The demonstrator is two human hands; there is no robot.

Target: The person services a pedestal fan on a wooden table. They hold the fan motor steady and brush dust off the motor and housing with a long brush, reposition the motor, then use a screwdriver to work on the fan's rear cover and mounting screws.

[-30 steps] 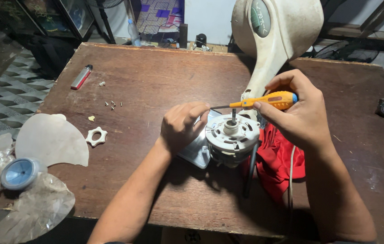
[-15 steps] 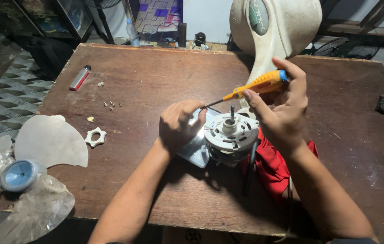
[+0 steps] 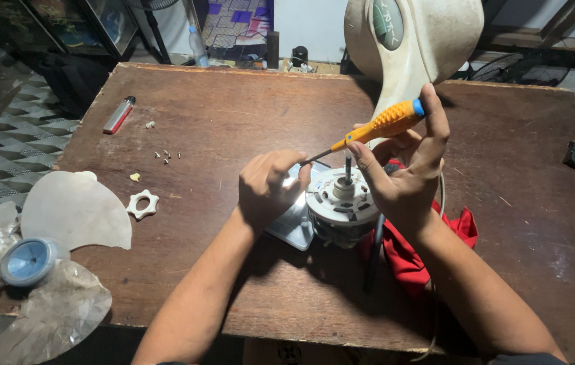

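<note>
1. My right hand pinches a screwdriver by its ribbed orange plastic handle, thin steel shaft slanting down-left.
2. My left hand, fingers curled narrow, meets the tip beside the motor.
3. The motor, a round white slotted casing with an upright shaft, sits mid-table, a red cloth beside it.
4. A scalloped white nut lies left, by translucent fan blades.

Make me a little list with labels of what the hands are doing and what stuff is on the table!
Right hand: holds an orange screwdriver, tilted, tip toward the left hand
Left hand: rests at the edge of the fan motor
Under the motor: red cloth
Table, left part: lighter, small screws, white plastic nut, clear fan blade
Behind: cream fan body
</note>
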